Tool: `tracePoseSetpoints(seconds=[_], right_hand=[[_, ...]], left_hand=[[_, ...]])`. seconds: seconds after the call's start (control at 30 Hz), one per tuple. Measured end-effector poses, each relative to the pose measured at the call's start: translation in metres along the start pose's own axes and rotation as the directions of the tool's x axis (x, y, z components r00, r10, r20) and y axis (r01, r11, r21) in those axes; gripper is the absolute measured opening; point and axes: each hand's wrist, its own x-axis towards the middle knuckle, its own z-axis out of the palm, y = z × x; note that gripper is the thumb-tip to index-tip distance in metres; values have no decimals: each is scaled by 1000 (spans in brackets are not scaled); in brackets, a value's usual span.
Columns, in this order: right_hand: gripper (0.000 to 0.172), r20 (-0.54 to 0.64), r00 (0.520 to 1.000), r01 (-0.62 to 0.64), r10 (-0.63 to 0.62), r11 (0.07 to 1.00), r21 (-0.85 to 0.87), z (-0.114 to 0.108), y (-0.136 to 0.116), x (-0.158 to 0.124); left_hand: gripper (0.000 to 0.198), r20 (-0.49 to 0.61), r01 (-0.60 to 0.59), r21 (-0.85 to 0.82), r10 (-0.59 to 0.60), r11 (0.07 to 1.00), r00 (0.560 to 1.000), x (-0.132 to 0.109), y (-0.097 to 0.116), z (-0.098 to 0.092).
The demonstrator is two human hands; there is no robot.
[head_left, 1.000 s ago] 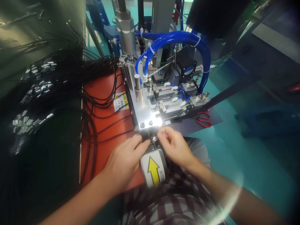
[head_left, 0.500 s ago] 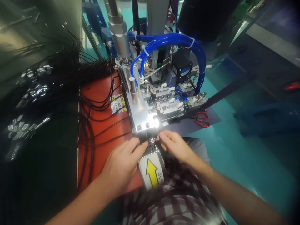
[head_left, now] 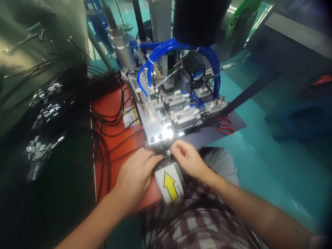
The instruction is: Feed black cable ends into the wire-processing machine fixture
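Observation:
My left hand [head_left: 137,174] rests on the orange plate [head_left: 111,103], fingers closed in a pinch on a thin black cable end [head_left: 164,154] at the front edge of the metal fixture [head_left: 155,129]. My right hand [head_left: 187,159] pinches the same cable tip from the right, just above a white label with a yellow arrow [head_left: 169,182]. The wire tip between my fingers is tiny and mostly hidden.
A pile of black cables [head_left: 64,100] with metal connectors [head_left: 44,114] covers the left. Blue air hoses [head_left: 166,48] loop over the machine. Red-handled scissors [head_left: 224,125] lie on a dark mat to the right. Teal floor lies beyond.
The view has shifted slightly; both hands stay pinched at the cable tip, drawn a little closer together at the fixture's front edge.

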Motion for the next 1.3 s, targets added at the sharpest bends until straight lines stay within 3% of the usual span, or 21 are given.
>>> tracePoseSetpoints(seconds=[0.2,0.4,0.53,0.67,0.83,1.07,1.17,1.3], right_hand=[[22,-5,999,34,-34,999,-4,1,0,1],[19,-32,998,51,-53,997,-66,-4,-7,-2],[21,-32,999,18,-18,1000,4,0,-1,0],[29,-4,1000,-30,31,996,81,1,10,4],[34,29,999,-37,36,997,61,-3,11,2],[19,-52,999,2,-1,1000,7,0,4,-2],[23,-102,995,-23,25,999,26,-2,9,-3],[32,-30,999,-36,37,999,33,-2,11,-4]], left_hand=[[35,4,-59,21,59,998,998,1,-3,4],[37,72,-3,25,1,1000,997,2,3,0],[36,76,63,28,-65,998,995,1,8,1],[37,68,63,32,-65,997,996,0,8,4],[36,56,49,14,-50,999,997,-1,5,4],[36,19,8,35,-8,999,1000,-1,3,5],[37,34,8,33,-9,999,999,-1,3,5],[37,37,22,23,-23,999,999,-3,2,6]])
